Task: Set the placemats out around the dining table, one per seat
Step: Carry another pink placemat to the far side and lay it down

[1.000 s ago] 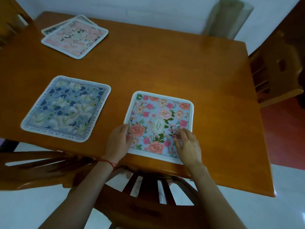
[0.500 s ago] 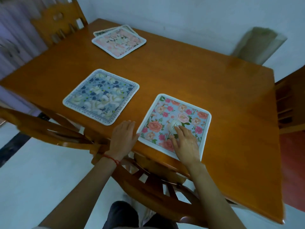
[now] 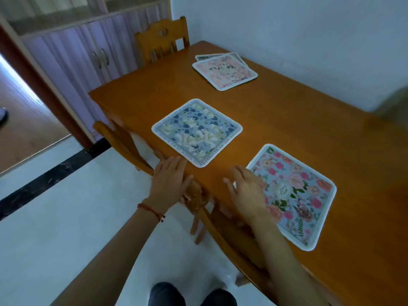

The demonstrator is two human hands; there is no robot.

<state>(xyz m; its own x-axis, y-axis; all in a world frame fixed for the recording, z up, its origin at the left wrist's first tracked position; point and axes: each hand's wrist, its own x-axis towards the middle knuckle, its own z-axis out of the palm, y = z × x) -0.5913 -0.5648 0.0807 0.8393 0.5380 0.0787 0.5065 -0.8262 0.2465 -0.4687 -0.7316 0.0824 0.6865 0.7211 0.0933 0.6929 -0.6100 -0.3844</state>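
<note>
A pink-rose placemat (image 3: 298,195) lies flat at the near right edge of the wooden table (image 3: 287,120). A blue-and-cream floral placemat (image 3: 196,131) lies to its left by the same edge. At the far end a pale pink placemat (image 3: 225,72) rests on top of another mat (image 3: 204,57), of which only a corner shows. My left hand (image 3: 169,183) hovers with straight fingers over the table edge, near the blue mat's corner. My right hand (image 3: 248,193) is spread over the left edge of the rose mat. Neither hand holds anything.
A wooden chair (image 3: 163,39) stands at the table's far end. Two more chair backs, one (image 3: 119,140) by the blue mat and one (image 3: 223,221) below my hands, are tucked along the near side. A white wall runs behind the table. Purple-curtained cabinets and a doorway are at left.
My view has swung left along the table. My left hand left the rose mat and moved toward the blue mat's corner. My right hand slid to the rose mat's left edge.
</note>
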